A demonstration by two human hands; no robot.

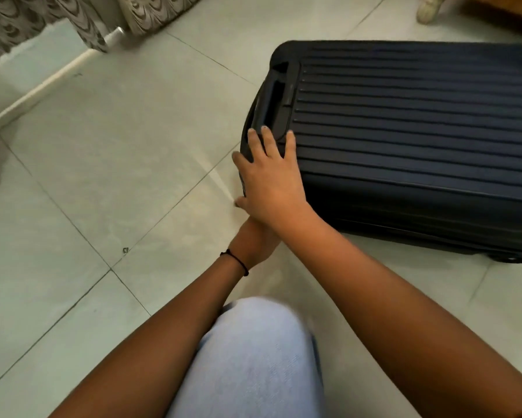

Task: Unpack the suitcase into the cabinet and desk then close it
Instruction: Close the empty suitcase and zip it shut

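Right grip (271, 176) is laid flat and open on the corner of the suitcase (419, 125), fingers spread and straight, with nothing held. Its fingertips are seen just short of the handle (273, 107). Left grip (253, 238) is crossed beneath it and is mostly hidden, so whether anything is pinched cannot be told. One fingertip is seen low against the case's end wall, possibly at a zip pull.

The suitcase is laid flat on the floor (102, 176), shut, with its long axis running away to the right of both grips. The handle end is nearest them, and a wheel (511, 258) is seen at the far end.

Unpacking is judged not yet begun. The opening seam is expected along the wall below the right grip, so the left grip is judged the nearer to it, while the lid could be steadied by the right.
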